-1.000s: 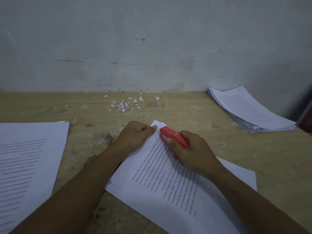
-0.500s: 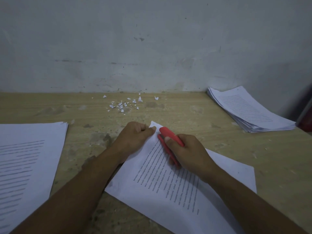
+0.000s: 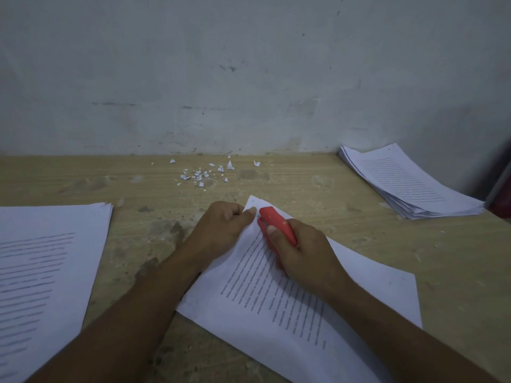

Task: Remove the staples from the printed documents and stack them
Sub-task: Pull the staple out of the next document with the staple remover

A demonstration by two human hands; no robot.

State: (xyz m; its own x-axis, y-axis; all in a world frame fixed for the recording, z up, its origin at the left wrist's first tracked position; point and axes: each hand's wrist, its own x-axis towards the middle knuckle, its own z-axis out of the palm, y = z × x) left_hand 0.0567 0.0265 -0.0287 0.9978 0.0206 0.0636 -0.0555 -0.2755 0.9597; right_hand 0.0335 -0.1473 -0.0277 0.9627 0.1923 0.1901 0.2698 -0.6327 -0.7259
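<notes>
My left hand (image 3: 221, 230) pinches the document (image 3: 276, 299) corner, right hand (image 3: 301, 252) grips the remover (image 3: 273, 221) beside it; yanking risks a tear

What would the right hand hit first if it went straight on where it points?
The right hand with its red staple remover aims at the top corner of the document; that comes first, probably with the left hand pinching it right after. Depth is unclear.
</notes>
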